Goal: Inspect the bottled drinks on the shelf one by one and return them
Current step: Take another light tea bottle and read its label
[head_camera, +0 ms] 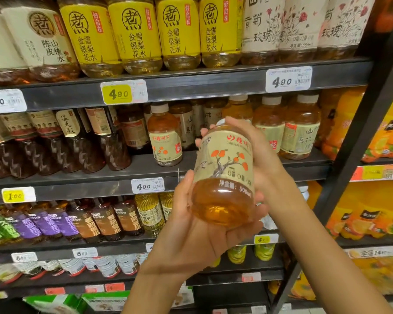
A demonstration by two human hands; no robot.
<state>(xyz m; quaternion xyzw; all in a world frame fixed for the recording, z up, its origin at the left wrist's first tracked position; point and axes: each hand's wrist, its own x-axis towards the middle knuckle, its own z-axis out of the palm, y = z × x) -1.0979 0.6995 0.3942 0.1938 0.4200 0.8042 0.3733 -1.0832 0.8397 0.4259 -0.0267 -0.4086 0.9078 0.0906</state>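
I hold one clear plastic bottle of amber tea with a cream label printed with an orange-fruited tree (222,175) in front of the dark metal shelf (145,165), clear of its front edge and touching nothing on it. The bottle is tilted, base toward me and cap away, so the label faces the camera for reading.

My left hand (197,230) cups the base from below; its fingers (258,219) are curled round the underside, carrying the weight. My right hand (254,150) grips the upper part near the cap, its fingers (204,132) wrapped round the shoulder, which steadies the tilt and lets the bottle be rotated.

A gap is open in the row at the front edge of the shelf, between a matching amber bottle with a white cap (165,137) on the left and two white-capped amber bottles (288,128) toward the right end. I judge this gap to be the return slot.

The step in hand appears to be label inspection. The return calls for righting the bottle and setting it upright in the gap without knocking the neighbours.
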